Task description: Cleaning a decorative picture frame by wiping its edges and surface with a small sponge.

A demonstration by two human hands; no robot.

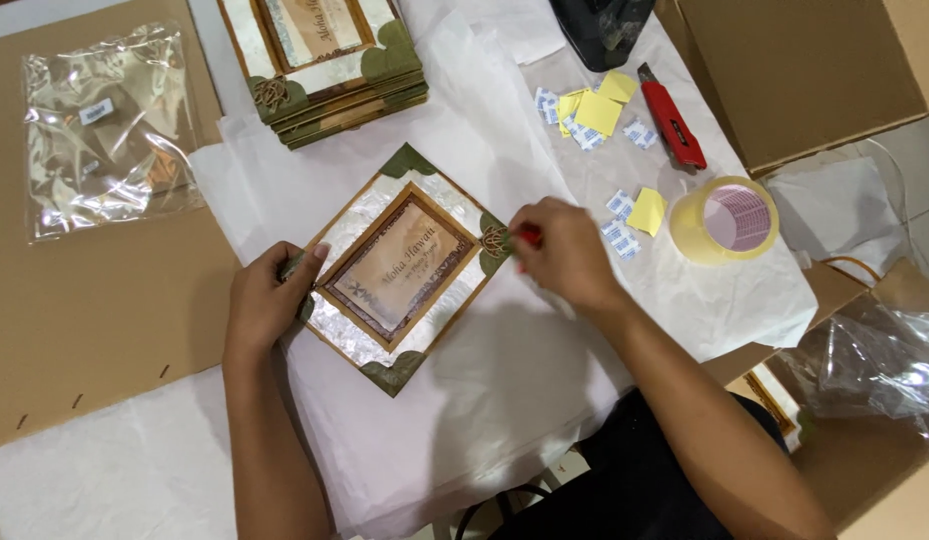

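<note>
Head view, single frame. A square wooden picture frame point(399, 268) with pearly shell-like inlay, green leaf-shaped corner pieces and a brown printed insert lies turned corner-up, like a diamond, on a sheet of white tissue paper point(504, 370) spread over the bench.

Left hand point(264, 305): closed on the frame's left corner, thumb on the top face, fingers curled under the edge. Right hand point(564, 250): pinched shut on a small red item point(529, 236) at the frame's right corner, just beside a small woven knot ornament point(495, 240); what the red item is cannot be told.

Handling judgement: the frame looks stiff and fairly light. The inlay surface looks brittle and glossy, so probably slippery and prone to chipping; the corner leaves and knot look delicate. Best taken by its wooden outer edges at opposite corners, not by the ornament. The tissue beneath is soft and creases readily.

Surroundings: a stack of similar frames point(329, 65) beyond; clear plastic bag point(109, 130) on brown cardboard point(94, 330) at left; roll of pale yellow tape point(726, 220), red utility knife point(672, 118) and scattered small yellow and white-blue paper squares point(596, 112) at right.
</note>
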